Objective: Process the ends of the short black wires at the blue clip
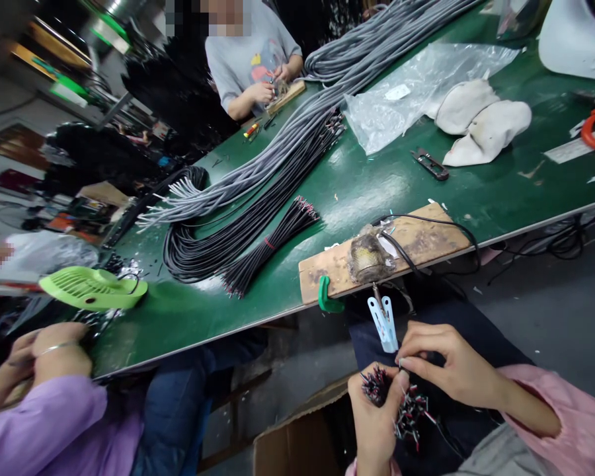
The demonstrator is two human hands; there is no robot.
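Low in the view, my left hand (377, 413) is closed around a bundle of thin black cables (375, 385) with red and white ends showing above the fist. More cable ends (412, 420) fan out beside its thumb. My right hand (441, 360) meets the left thumb, its thumb and forefinger pinching one cable's end. Just above both hands hangs a light-blue clothespin (384, 327) on a thin metal rod. That rod sticks out from a grimy, wrapped block (369, 256) on a wooden board (429, 231) at the table edge.
A green clamp (328, 296) grips the board. Black cables (213, 248) and grey cables (277, 149) lie along the green table (377, 182), with thread snips (430, 164), white gloves (483, 122) and a green fan (92, 289). Co-workers sit left and opposite. A cardboard box (290, 446) stands below.
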